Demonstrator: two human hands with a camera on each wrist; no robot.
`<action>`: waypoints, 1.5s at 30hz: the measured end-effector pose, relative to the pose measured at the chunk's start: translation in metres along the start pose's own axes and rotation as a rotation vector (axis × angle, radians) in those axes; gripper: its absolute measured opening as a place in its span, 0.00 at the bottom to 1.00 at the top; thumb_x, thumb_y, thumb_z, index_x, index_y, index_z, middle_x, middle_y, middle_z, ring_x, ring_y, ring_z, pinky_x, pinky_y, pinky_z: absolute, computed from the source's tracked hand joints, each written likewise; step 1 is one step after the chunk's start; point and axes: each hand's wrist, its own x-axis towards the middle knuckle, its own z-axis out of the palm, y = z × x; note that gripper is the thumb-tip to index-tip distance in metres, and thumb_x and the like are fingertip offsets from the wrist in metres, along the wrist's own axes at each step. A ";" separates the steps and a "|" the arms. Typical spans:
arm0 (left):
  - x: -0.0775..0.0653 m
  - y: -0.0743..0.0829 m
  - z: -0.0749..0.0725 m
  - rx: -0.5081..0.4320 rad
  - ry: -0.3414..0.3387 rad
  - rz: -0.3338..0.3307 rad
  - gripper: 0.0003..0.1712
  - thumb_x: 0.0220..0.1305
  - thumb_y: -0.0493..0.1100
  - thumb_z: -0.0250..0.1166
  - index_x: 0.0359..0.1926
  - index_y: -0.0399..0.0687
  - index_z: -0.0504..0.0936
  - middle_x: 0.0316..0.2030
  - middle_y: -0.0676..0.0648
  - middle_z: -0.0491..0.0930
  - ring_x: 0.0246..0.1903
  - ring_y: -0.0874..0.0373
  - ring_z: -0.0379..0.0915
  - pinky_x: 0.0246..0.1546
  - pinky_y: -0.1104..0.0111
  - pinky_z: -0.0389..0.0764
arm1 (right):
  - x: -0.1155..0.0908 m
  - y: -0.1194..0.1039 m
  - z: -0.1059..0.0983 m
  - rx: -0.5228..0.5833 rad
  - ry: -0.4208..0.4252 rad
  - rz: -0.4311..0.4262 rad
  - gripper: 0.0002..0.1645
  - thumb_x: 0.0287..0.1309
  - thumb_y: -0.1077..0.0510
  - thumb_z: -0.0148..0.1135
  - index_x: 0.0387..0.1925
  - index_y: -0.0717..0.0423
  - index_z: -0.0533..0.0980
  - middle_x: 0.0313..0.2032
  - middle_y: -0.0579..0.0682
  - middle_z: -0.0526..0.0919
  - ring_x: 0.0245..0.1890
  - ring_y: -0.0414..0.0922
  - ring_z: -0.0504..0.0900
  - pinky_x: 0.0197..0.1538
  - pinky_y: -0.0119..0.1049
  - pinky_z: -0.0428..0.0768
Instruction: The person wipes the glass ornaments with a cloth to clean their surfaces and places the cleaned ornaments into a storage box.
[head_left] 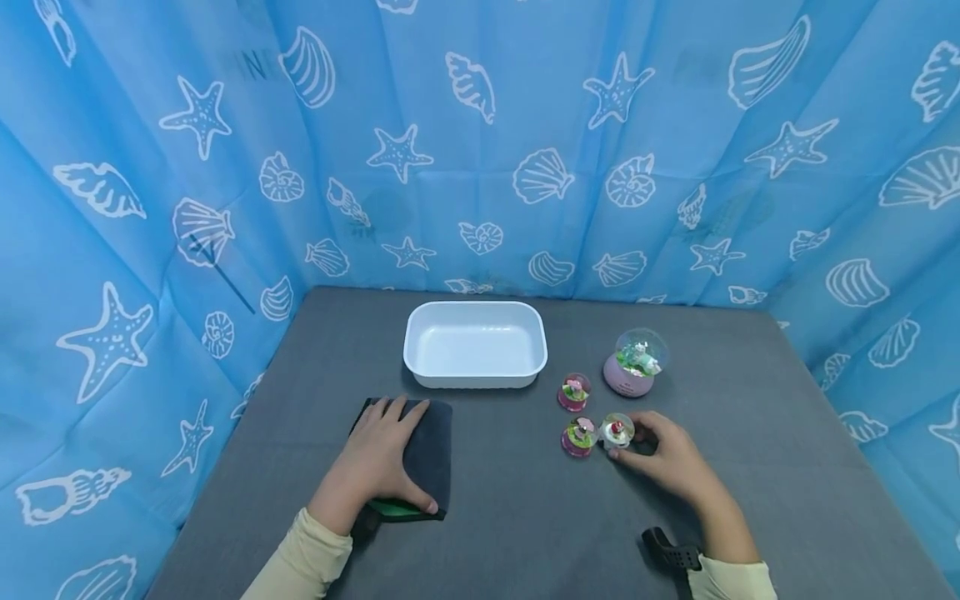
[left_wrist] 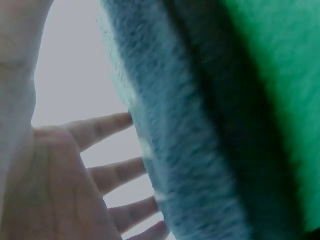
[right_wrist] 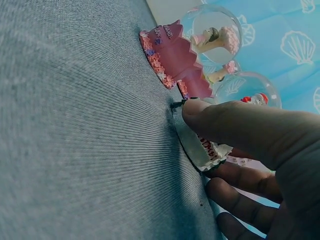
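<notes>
My right hand (head_left: 671, 462) pinches a small snow globe (head_left: 617, 431) with a white base and a red-and-white figure inside, between thumb and fingers. In the right wrist view its base (right_wrist: 192, 142) stands on the grey cloth. Touching or very near its left side is a small snow globe with a dark pink base (head_left: 577, 437); a similar pink snow globe (head_left: 574, 392) stands just behind. My left hand (head_left: 378, 458) rests with fingers spread on a folded dark cloth (head_left: 431, 442) with a green inner side. In the left wrist view straight fingers (left_wrist: 117, 175) touch the cloth's blue-grey edge (left_wrist: 165, 120).
A white rectangular tray (head_left: 480, 382) stands at the back middle of the grey table (head_left: 517, 517). A larger snow globe with a lilac base (head_left: 628, 379) is behind the right hand. Blue curtains (head_left: 480, 150) with shell prints surround the table's back and sides.
</notes>
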 end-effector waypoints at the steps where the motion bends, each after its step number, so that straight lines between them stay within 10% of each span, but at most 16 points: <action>1: 0.001 -0.001 -0.001 -0.005 -0.004 0.021 0.87 0.20 0.81 0.85 0.83 0.54 0.61 0.80 0.34 0.60 0.77 0.26 0.55 0.77 0.33 0.59 | 0.000 0.000 0.000 0.001 0.000 -0.003 0.28 0.55 0.52 0.83 0.54 0.58 0.83 0.42 0.49 0.85 0.42 0.42 0.80 0.43 0.35 0.82; 19: 0.008 0.001 -0.007 -0.001 -0.189 0.013 0.96 0.12 0.75 0.91 0.86 0.58 0.51 0.83 0.36 0.53 0.81 0.29 0.47 0.78 0.31 0.52 | -0.001 0.001 -0.002 -0.014 -0.007 0.007 0.29 0.53 0.52 0.84 0.54 0.58 0.83 0.41 0.47 0.84 0.42 0.43 0.80 0.43 0.36 0.81; 45: 0.008 0.000 -0.004 0.011 -0.050 0.042 0.86 0.20 0.74 0.90 0.83 0.53 0.62 0.74 0.39 0.71 0.71 0.35 0.68 0.70 0.38 0.72 | -0.003 -0.001 -0.001 -0.037 0.007 -0.020 0.27 0.53 0.53 0.84 0.52 0.56 0.84 0.42 0.46 0.84 0.42 0.43 0.80 0.44 0.39 0.81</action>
